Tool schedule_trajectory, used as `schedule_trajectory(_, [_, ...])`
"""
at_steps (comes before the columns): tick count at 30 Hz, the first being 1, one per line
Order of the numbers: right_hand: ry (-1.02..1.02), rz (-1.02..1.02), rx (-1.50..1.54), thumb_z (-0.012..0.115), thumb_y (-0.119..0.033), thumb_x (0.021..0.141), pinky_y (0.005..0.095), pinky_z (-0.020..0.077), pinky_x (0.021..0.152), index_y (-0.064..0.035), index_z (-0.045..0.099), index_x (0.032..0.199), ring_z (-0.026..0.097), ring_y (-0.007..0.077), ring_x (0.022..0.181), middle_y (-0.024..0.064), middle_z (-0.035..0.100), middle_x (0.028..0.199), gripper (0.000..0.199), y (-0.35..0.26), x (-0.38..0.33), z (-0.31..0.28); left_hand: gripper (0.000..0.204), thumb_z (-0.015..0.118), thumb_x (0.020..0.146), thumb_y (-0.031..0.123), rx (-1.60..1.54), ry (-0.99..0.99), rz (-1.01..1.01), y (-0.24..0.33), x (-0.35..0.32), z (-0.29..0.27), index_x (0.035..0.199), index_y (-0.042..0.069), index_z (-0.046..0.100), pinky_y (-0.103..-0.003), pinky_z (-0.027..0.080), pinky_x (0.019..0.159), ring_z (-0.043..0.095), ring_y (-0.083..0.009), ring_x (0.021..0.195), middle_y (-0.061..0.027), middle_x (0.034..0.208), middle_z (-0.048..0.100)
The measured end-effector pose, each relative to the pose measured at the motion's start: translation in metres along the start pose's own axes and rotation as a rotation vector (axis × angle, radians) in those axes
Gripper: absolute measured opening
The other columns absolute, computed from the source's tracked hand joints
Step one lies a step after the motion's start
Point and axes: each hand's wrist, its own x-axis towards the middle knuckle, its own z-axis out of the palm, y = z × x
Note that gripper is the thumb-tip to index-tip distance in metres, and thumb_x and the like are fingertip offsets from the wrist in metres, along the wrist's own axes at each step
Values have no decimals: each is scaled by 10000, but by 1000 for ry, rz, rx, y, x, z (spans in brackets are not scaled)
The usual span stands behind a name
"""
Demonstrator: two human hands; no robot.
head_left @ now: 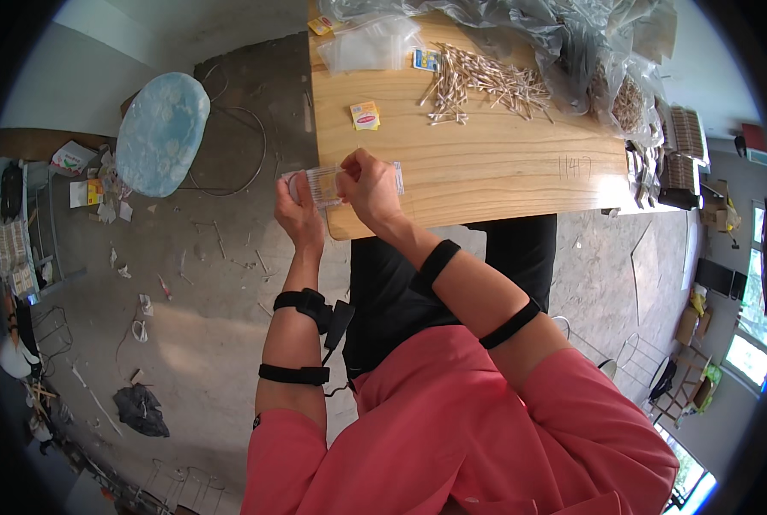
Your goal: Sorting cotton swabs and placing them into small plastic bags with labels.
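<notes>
Over the near left corner of the wooden table (486, 163), my left hand (299, 215) grips a small clear packet of cotton swabs (322, 184) by its left end. The swabs lie side by side inside, with a yellowish patch showing among them. My right hand (369, 187) has its thumb and fingers pinched together at the packet's right end; its fingertips partly cover that edge. A pale printed card or packet (399, 177) shows just right of that hand. Farther back lie small yellow, red and white cards (365, 116).
Loose cotton swabs (478, 81) are heaped at the back, beside a blue card (426, 60) and flat clear bags (371, 45). Large plastic sacks (606, 60) cover the back right. A blue-covered stool (163, 133) stands left of the table; litter dots the floor.
</notes>
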Motion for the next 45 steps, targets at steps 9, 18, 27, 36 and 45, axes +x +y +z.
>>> schedule_trajectory(9, [195, -48, -20, 629, -38, 808, 362, 551, 651, 49, 627, 874, 698, 288, 679, 189, 684, 774, 110, 2, -10, -17, 383, 534, 1001, 393, 26, -21, -53, -3, 0, -2, 982, 13, 577, -320, 481, 684, 589, -174, 736, -104, 821, 635])
schedule_trajectory(18, [87, 146, 94, 641, -42, 829, 328, 569, 634, 55, 626, 907, 717, 229, 708, 162, 696, 788, 125, -6, -11, -21, 393, 522, 1005, 402, 18, -26, -49, 2, -1, -2, 960, 15, 568, -327, 487, 672, 599, -173, 732, -106, 829, 636])
schedule_trajectory(27, [53, -55, -118, 722, 1, 693, 306, 562, 705, 17, 638, 920, 678, 200, 735, 123, 673, 846, 242, 3, -9, -12, 407, 533, 1000, 415, -24, -43, -49, -3, -1, -2, 992, 10, 575, -318, 495, 681, 613, -167, 756, -103, 854, 647])
schedule_trajectory(36, [125, -167, -182, 682, 48, 689, 319, 542, 706, 19, 620, 910, 648, 219, 732, 121, 629, 831, 232, 6, -17, -6, 403, 536, 999, 408, 9, -48, -35, 3, -1, -4, 973, 8, 573, -326, 493, 672, 607, -161, 751, -102, 839, 642])
schedule_trajectory(45, [223, 0, 44, 630, 47, 774, 352, 551, 672, 35, 619, 920, 678, 277, 721, 181, 652, 862, 146, 3, -26, -14, 392, 528, 999, 395, 65, -27, -43, 4, -1, -1, 958, 7, 565, -342, 491, 652, 622, -188, 728, -117, 824, 644])
